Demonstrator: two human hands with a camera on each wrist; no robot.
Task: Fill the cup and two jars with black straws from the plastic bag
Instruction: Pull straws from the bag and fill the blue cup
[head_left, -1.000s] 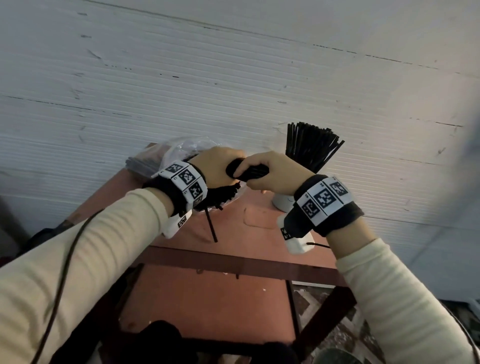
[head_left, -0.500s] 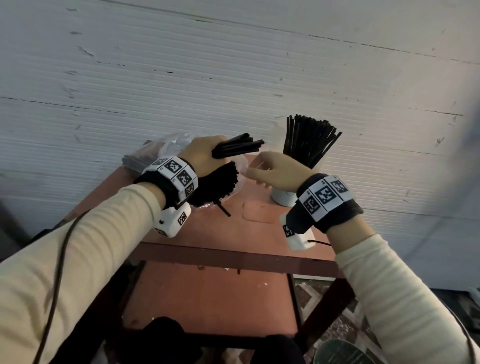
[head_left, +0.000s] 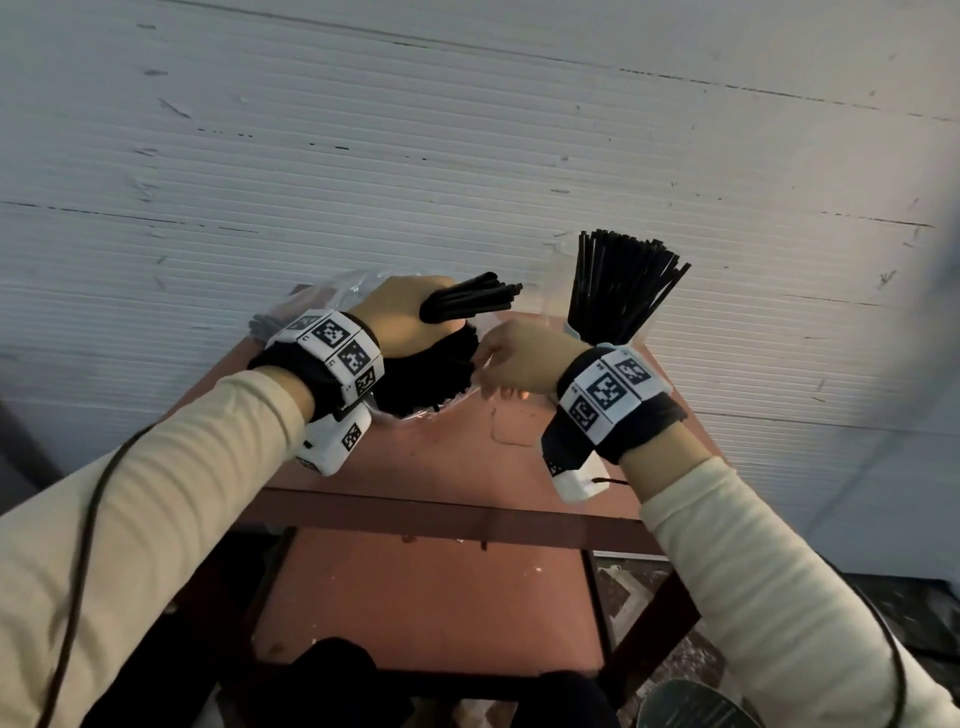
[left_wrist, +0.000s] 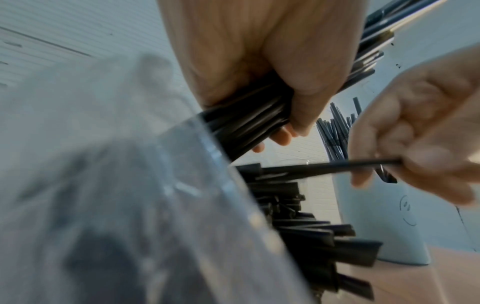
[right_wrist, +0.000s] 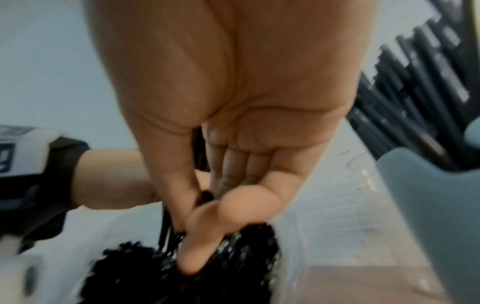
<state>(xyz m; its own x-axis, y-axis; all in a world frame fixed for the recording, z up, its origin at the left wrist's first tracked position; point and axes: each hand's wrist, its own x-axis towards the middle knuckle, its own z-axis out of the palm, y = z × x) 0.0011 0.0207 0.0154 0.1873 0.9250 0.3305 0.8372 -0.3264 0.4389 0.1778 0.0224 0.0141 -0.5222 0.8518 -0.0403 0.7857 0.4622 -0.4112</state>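
Since a moment ago our right hand (head_left: 519, 358) has dropped to the bag (left_wrist: 103, 185), pinching one straw (left_wrist: 324, 167); our left hand (head_left: 410, 317) grips a bundle (head_left: 478, 299) pointing right toward the cup (left_wrist: 384, 222).

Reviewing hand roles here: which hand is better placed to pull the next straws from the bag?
Probably the right hand: it already pinches a straw at the plastic bag mouth, while the left hand grips a bundle.

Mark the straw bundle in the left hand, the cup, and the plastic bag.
straw bundle (head_left: 470, 301): head view, middle of the protruding ends.
cup (left_wrist: 384, 222): left wrist view, pale side wall.
plastic bag (left_wrist: 145, 185): left wrist view, clear film near the mouth.
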